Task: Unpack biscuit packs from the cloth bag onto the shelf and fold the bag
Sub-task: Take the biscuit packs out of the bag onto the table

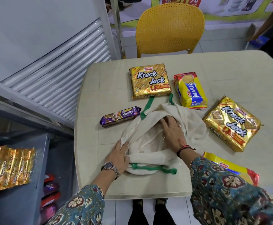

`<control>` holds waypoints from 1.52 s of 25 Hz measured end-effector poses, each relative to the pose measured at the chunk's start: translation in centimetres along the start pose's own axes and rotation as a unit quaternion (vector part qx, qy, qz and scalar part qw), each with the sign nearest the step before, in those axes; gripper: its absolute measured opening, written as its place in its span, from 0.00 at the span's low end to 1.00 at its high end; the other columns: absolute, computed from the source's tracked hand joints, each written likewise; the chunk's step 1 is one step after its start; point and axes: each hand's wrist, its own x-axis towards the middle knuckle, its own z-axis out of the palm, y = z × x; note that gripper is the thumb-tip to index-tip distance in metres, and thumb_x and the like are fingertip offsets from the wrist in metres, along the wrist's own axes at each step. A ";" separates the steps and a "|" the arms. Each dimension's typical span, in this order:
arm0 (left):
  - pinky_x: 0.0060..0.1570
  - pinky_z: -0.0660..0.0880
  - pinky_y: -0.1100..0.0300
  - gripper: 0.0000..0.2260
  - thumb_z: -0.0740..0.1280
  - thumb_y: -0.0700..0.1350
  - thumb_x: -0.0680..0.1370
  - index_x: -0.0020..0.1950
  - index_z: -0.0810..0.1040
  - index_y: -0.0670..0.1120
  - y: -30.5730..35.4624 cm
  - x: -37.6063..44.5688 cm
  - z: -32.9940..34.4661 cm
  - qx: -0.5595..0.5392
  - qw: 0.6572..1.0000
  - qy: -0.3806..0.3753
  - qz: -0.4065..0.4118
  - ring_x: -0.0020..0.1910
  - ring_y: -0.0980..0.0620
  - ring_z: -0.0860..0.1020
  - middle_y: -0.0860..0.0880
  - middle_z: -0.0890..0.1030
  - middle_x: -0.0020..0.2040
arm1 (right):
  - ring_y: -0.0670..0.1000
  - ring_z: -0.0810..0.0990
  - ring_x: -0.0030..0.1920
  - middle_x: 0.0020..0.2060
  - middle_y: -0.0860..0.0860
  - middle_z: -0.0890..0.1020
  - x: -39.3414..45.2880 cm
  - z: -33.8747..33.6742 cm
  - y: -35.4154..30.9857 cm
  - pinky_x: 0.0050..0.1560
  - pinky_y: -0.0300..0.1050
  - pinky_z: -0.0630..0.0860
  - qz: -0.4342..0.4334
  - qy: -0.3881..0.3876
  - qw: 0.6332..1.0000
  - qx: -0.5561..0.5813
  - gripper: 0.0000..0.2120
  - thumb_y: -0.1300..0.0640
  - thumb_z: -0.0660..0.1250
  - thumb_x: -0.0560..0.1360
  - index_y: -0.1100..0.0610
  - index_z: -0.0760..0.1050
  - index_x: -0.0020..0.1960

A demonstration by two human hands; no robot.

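Both hands work the cloth bag (150, 140): left hand (120, 154) pinches its rim, right hand (171, 130) reaches inside, fingers spread. Soft, limp fabric; grip by hems.

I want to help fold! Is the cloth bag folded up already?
Not yet. The cloth bag lies rumpled and open on the table, with the right hand reaching inside and the left hand holding its edge.

The pale worktop (230, 70) carries a rumpled cloth bag (150, 143) at centre. A Krack Jack pack (149, 82) lies at twelve o'clock, a Marie pack (190, 90) at one, a second Krack Jack pack (232, 123) at three, a purple Hide & Seek pack (120, 116) at ten, and a yellow pack (226, 168) at five. The grey shelf (18, 200) at eight holds a gold pack (7, 168)
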 end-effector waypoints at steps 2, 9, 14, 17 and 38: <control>0.56 0.74 0.53 0.27 0.56 0.53 0.77 0.75 0.53 0.53 0.3 0.1 0.2 -0.023 1.000 0.016 -0.014 0.68 0.44 0.67 0.47 0.55 0.75 | 0.63 0.70 0.61 0.60 0.61 0.73 1.1 -0.2 0.3 0.57 0.59 0.73 0.019 -0.018 0.999 -0.039 0.24 0.66 0.67 0.67 0.60 0.70 0.63; 0.49 0.74 0.53 0.27 0.60 0.54 0.76 0.73 0.57 0.50 1.7 0.8 0.1 0.016 0.997 0.047 -0.067 0.61 0.44 0.68 0.44 0.62 0.67 | 0.62 0.70 0.62 0.60 0.59 0.74 2.4 -1.4 0.9 0.61 0.58 0.67 -0.005 -0.068 0.992 -0.111 0.15 0.60 0.64 0.74 0.58 0.75 0.60; 0.48 0.74 0.52 0.27 0.61 0.41 0.76 0.73 0.56 0.50 1.7 0.0 0.1 0.034 0.994 0.025 -0.101 0.60 0.45 0.71 0.44 0.65 0.64 | 0.57 0.72 0.60 0.55 0.52 0.78 -1.4 -3.1 1.1 0.63 0.55 0.66 -0.114 -0.157 0.981 -0.007 0.18 0.58 0.67 0.67 0.53 0.77 0.57; 0.47 0.74 0.51 0.26 0.59 0.37 0.75 0.72 0.58 0.51 1.0 -1.5 0.6 0.066 0.997 -0.008 -0.046 0.57 0.44 0.73 0.44 0.68 0.64 | 0.55 0.73 0.60 0.57 0.50 0.78 -2.8 -5.6 0.4 0.60 0.50 0.66 -0.097 -0.137 0.982 0.088 0.23 0.56 0.62 0.66 0.51 0.75 0.62; 0.45 0.70 0.56 0.13 0.60 0.46 0.74 0.54 0.61 0.60 -7.6 -10.1 2.3 0.112 0.983 -0.137 0.048 0.60 0.50 0.71 0.52 0.73 0.61 | 0.57 0.74 0.56 0.51 0.54 0.82 4.1 -8.3 -1.9 0.48 0.49 0.73 0.118 -0.030 0.992 0.031 0.17 0.55 0.70 0.71 0.52 0.74 0.59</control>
